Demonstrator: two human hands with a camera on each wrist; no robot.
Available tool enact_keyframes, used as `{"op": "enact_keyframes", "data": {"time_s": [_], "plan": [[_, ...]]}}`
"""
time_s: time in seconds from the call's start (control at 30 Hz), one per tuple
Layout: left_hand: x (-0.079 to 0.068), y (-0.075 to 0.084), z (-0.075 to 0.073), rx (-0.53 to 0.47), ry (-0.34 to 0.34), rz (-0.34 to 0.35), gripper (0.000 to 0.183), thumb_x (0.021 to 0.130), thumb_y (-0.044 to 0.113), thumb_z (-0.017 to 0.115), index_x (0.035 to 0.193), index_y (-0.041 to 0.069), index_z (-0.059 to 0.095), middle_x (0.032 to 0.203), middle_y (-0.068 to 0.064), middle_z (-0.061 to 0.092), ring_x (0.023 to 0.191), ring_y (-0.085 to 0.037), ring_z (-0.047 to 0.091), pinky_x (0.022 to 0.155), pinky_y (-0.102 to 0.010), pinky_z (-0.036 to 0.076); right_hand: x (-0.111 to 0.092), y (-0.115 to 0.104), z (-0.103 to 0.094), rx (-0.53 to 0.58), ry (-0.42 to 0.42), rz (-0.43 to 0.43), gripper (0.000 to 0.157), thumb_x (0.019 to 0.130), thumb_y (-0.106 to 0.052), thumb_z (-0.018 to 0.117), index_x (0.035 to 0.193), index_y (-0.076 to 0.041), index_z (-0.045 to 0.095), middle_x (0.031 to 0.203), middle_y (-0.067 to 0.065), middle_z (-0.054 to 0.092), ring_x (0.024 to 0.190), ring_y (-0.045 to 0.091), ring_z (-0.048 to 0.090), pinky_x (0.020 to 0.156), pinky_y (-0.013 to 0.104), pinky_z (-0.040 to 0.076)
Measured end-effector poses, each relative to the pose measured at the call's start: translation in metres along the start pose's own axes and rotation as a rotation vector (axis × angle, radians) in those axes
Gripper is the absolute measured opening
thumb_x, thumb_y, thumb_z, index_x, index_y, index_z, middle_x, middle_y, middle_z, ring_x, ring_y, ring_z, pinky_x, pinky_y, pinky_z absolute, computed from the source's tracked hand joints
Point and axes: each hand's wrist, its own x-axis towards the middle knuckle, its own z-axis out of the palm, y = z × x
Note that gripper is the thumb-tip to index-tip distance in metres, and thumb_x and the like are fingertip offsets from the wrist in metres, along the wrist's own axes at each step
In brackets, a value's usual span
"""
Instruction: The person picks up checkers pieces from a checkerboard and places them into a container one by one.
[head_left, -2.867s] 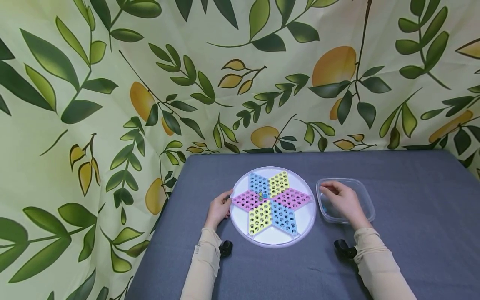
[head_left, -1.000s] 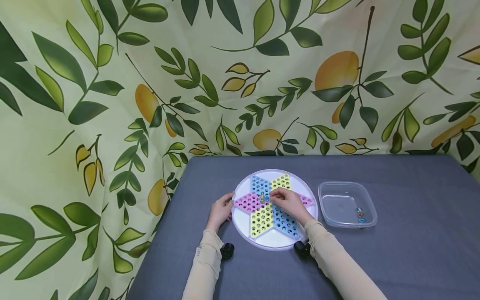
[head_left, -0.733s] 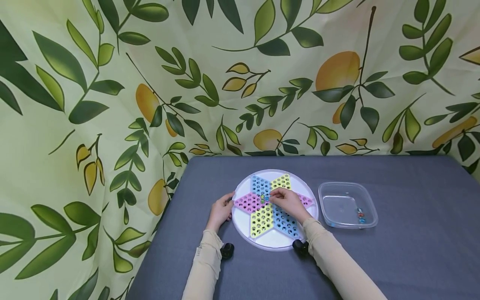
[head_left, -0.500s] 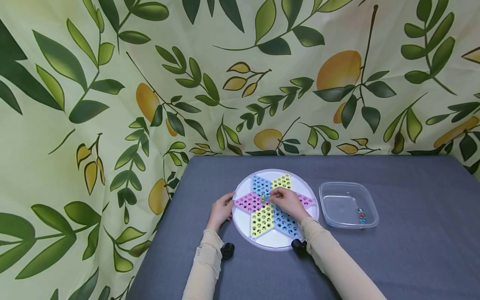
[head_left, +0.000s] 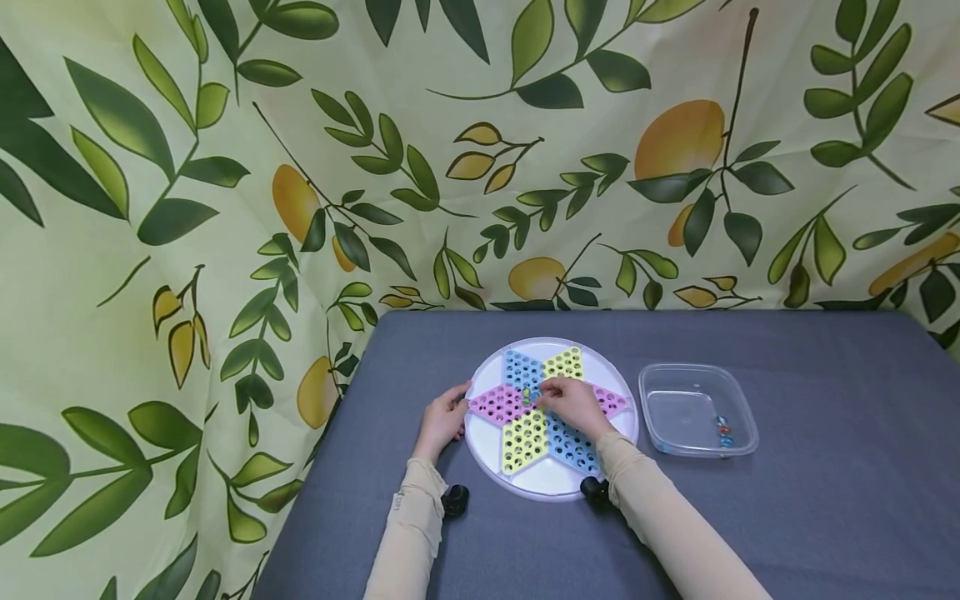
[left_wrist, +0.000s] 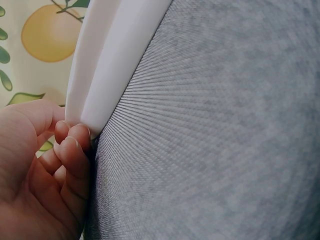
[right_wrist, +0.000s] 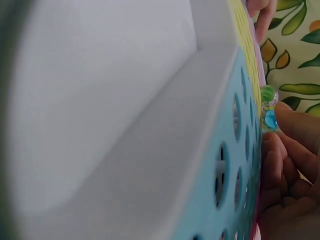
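Observation:
A round white Chinese checkers board (head_left: 543,485) with a blue, yellow and pink star of holes lies on the table. My left hand (head_left: 439,423) grips its left rim, fingertips and thumb at the edge in the left wrist view. Over the star's centre, my right hand (head_left: 576,407) reaches in from the right. Its thumb and fingertips pinch a blue marble (right_wrist: 270,119) close to the holes, as the right wrist view shows. Right beside that stands a green marble (right_wrist: 268,93). My right fingers hide part of the right pink and upper yellow points.
To the right of the board stands a clear plastic container (head_left: 675,410) with several marbles (head_left: 724,433) in its right corner. The grey cloth-covered table (head_left: 840,467) extends around both. A leaf-patterned curtain (head_left: 420,150) hangs behind and at the left.
My right hand has gone left from the clear container to the board's centre. During the last second it shifts only slightly there. My left hand stays at the rim.

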Motion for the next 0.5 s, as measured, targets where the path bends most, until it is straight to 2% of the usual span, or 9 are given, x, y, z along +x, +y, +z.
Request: {"op": "enact_keyframes", "data": {"time_s": [0.2,0.5], "plan": [[0.0007,0.0000,-0.0010,-0.005,-0.006,-0.008,0.037,0.092,0.017,0.053,0.128,0.020,0.058,0.057,0.002,0.045,0.045,-0.010,0.046,0.043,-0.022,0.043,-0.0001,-0.0045,0.0026,-0.051,0.000,-0.047,0.030,0.079,-0.019,0.072,0.106,-0.004,0.070,0.084,0.005,0.063,0.073,0.013,0.052,0.065,0.024,0.042],[0.0003,-0.0006,-0.0012,-0.009,-0.009,0.007,0.037,0.092,0.016,0.053,0.128,0.018,0.058,0.057,0.002,0.044,0.045,-0.010,0.046,0.043,-0.022,0.043,-0.0008,-0.0056,0.0052,-0.045,0.031,-0.016,0.023,0.081,-0.018,0.070,0.100,-0.006,0.069,0.080,0.004,0.063,0.069,0.013,0.052,0.064,0.024,0.041]]}}
